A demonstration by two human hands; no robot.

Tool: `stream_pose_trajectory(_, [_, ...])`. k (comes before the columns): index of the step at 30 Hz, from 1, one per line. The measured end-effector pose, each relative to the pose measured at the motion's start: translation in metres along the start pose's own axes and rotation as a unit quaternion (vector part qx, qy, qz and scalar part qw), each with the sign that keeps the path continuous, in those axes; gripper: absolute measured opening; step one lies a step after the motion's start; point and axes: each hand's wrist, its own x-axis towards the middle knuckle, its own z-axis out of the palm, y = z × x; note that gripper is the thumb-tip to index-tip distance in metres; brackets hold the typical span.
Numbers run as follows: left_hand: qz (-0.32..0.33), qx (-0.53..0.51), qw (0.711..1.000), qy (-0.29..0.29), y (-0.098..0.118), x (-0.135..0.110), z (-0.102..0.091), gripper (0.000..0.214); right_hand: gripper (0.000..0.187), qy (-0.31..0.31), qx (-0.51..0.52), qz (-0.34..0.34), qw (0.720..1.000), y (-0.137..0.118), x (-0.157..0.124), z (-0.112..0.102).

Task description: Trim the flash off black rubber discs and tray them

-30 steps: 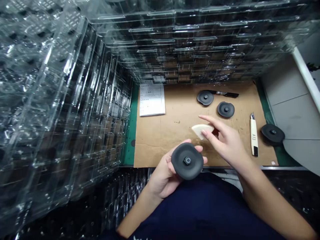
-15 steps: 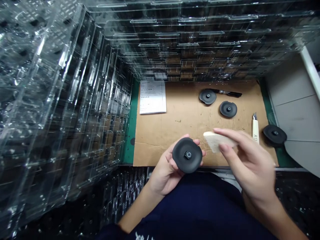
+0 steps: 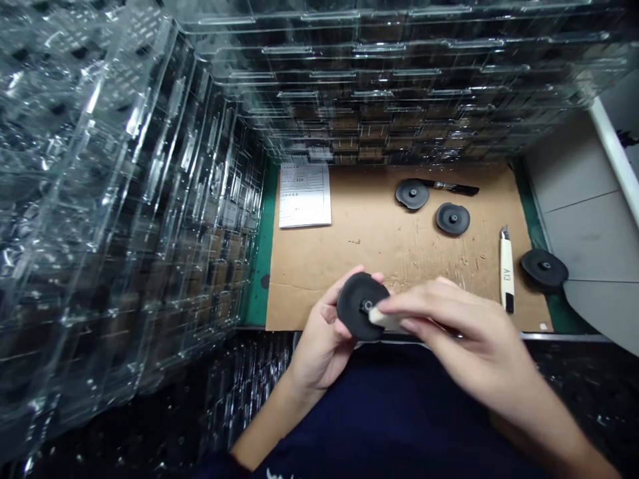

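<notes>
A dark, shallow round disc with a small central stud (image 3: 355,303) rests in my left hand (image 3: 319,346), whose fingers curl round its edge from beneath. My right hand (image 3: 464,332) pinches a whitish pad (image 3: 392,320), mostly covered by my fingers. The pad's tip lies over the disc, right beside the stud; whether it presses on the surface I cannot tell. Two similar dark discs, a rear one (image 3: 412,193) and a nearer one (image 3: 452,219), lie on the cardboard sheet (image 3: 339,279). Another dark disc (image 3: 544,269) sits at the right edge.
A white-handled craft knife (image 3: 506,266) lies right of my right hand, blade pointing away. Behind the discs is a black marker pen (image 3: 454,187). Printed papers (image 3: 305,196) lie at the back left. Stacked clear plastic trays rise at the left (image 3: 150,173) and along the back (image 3: 379,86).
My right hand has moved left and slightly down, bringing the pad from beside the disc onto it. The disc has tilted and shifted slightly left. The knife's handle is now uncovered.
</notes>
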Motion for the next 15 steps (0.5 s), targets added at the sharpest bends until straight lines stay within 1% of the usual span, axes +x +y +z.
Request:
stream_pose_trajectory(1, [-0.001, -0.003, 1.0, 0.003, 0.001, -0.001, -0.001, 0.063, 0.026, -0.016, 0.006, 0.031, 0.999, 0.006, -0.005, -0.003])
stream_pose_trajectory(2, [-0.002, -0.007, 1.0, 0.004, 0.002, -0.002, -0.001, 0.063, 0.023, -0.012, 0.015, 0.061, 0.998, 0.012, -0.01, -0.005])
stream_pose_trajectory(5, [-0.004, -0.025, 1.0, -0.007, 0.003, -0.003, -0.002, 0.054, 0.02, 0.044, 0.04, 0.145, 0.988, 0.029, -0.027, -0.005])
stream_pose_trajectory(7, [-0.011, -0.033, 0.999, -0.02, 0.002, -0.003, -0.001, 0.049, 0.02, 0.065, 0.049, 0.172, 0.982, 0.034, -0.034, -0.001])
stream_pose_trajectory(8, [-0.013, -0.035, 0.999, -0.024, 0.0, -0.002, 0.001, 0.049, 0.021, 0.073, 0.049, 0.173, 0.981, 0.033, -0.035, 0.0])
stream_pose_trajectory(10, [-0.015, -0.036, 0.999, -0.028, -0.002, -0.002, 0.004, 0.048, 0.024, 0.1, 0.038, 0.156, 0.982, 0.024, -0.033, 0.001])
stream_pose_trajectory(12, [-0.01, -0.037, 0.999, -0.026, -0.003, -0.002, 0.007, 0.049, 0.029, 0.141, 0.011, 0.117, 0.983, 0.01, -0.027, 0.0])
stream_pose_trajectory(13, [-0.007, -0.036, 0.999, -0.024, -0.004, -0.003, 0.009, 0.049, 0.032, 0.156, -0.006, 0.081, 0.984, 0.002, -0.023, 0.001])
stream_pose_trajectory(15, [-0.007, -0.031, 0.999, -0.017, -0.003, -0.005, 0.013, 0.05, 0.036, 0.155, -0.035, -0.022, 0.987, -0.01, -0.016, 0.007])
